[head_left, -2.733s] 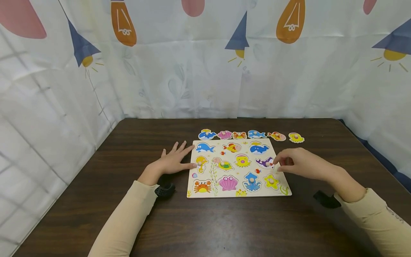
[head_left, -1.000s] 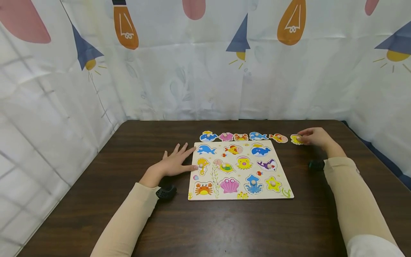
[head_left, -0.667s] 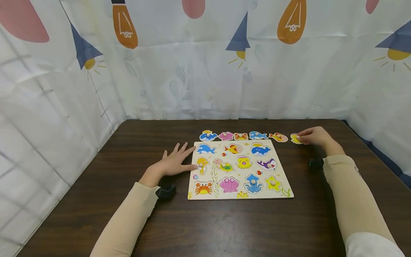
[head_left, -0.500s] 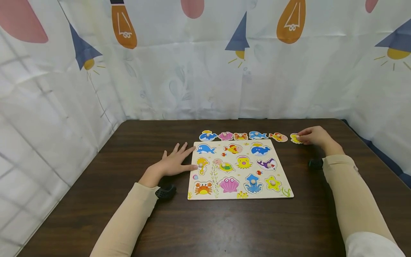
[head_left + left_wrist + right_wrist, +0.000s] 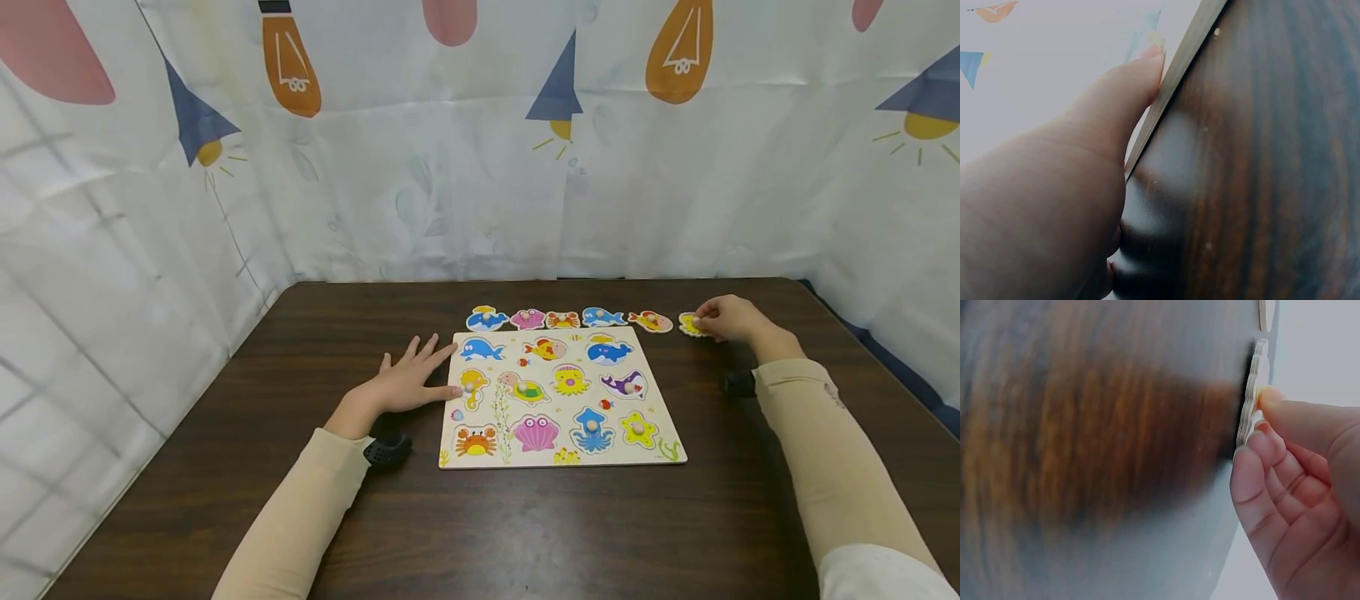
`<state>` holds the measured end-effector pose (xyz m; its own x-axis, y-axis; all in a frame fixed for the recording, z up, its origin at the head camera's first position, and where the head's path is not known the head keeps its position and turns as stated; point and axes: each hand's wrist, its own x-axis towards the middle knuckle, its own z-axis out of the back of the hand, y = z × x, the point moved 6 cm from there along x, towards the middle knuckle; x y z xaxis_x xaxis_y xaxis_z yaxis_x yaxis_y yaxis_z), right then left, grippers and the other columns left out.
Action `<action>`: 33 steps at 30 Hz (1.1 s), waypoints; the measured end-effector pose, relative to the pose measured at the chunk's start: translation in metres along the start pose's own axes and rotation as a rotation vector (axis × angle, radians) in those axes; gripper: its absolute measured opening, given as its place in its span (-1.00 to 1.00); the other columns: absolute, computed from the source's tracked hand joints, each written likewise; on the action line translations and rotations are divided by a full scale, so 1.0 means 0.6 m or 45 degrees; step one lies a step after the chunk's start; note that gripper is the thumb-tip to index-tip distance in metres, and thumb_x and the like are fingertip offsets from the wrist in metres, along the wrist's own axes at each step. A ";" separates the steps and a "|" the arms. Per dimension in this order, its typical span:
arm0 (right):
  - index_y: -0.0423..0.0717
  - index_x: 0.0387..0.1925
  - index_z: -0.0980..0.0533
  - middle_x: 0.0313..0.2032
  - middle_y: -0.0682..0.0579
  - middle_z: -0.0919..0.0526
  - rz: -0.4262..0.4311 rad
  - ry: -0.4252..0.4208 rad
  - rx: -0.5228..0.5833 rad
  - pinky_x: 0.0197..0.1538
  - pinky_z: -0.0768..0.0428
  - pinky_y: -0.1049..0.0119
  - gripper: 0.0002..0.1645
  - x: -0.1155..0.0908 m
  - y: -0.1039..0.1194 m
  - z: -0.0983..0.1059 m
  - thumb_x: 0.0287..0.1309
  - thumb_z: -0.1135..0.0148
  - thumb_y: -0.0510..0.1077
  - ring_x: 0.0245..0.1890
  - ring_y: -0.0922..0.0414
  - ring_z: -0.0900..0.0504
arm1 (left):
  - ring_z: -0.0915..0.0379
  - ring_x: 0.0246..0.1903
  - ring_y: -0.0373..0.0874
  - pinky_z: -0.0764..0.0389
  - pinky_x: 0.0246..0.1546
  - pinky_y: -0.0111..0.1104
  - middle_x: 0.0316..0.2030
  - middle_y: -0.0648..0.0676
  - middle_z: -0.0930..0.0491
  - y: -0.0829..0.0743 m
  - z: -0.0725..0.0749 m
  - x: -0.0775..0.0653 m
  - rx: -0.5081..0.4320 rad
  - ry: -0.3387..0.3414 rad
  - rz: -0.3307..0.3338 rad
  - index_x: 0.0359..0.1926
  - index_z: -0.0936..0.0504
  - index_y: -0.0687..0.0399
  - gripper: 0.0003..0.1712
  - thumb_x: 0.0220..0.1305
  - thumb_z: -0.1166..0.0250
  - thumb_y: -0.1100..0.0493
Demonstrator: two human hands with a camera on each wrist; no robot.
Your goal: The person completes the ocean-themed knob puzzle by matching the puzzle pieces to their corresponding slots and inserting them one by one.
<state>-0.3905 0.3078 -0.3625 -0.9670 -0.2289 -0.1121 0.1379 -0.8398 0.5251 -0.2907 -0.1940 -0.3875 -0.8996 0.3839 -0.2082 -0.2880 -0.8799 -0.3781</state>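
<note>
My right hand (image 5: 738, 321) pinches a yellow octopus puzzle piece (image 5: 687, 325) by its knob at the back right of the table. In the right wrist view that piece (image 5: 1252, 394) is edge-on, with thumb and fingertips at its face; whether it touches the table I cannot tell. My left hand (image 5: 397, 385) lies spread beside the wooden puzzle board (image 5: 562, 461), its thumb and a fingertip touching the left edge. Knobbed pieces sit in the board: a seahorse (image 5: 472, 388), turtle (image 5: 525, 388), purple whale (image 5: 624, 384), squid (image 5: 592, 431) and starfish (image 5: 638, 429).
Along the board's far edge lie loose pieces: a whale with a yellow top (image 5: 487, 318), a pink shell (image 5: 528, 319), a crab (image 5: 563, 320), a blue whale (image 5: 603, 317) and a fish (image 5: 650, 322). A patterned white curtain (image 5: 480, 192) hangs behind the brown table (image 5: 480, 533).
My right hand has gone from the purple whale on the board to the yellow octopus piece, and now pinches it. My left hand has stayed at the board's left edge.
</note>
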 end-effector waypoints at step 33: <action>-0.42 -0.06 -0.54 -0.27 -0.13 -0.63 0.280 -0.145 -0.163 -0.23 -0.54 0.02 -0.70 -0.067 0.107 0.019 0.46 -0.23 -0.18 -0.31 -0.01 -0.54 | 0.49 0.57 0.31 0.35 0.30 0.50 0.62 0.24 0.25 -0.001 0.000 -0.003 -0.002 -0.007 -0.010 0.67 0.06 -0.16 0.11 0.33 -0.13 -0.51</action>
<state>-0.3451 0.2684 -0.3147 -0.9278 -0.3616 0.0918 0.3658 -0.8334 0.4144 -0.2887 -0.1944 -0.3868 -0.8991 0.3892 -0.2006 -0.2944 -0.8765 -0.3809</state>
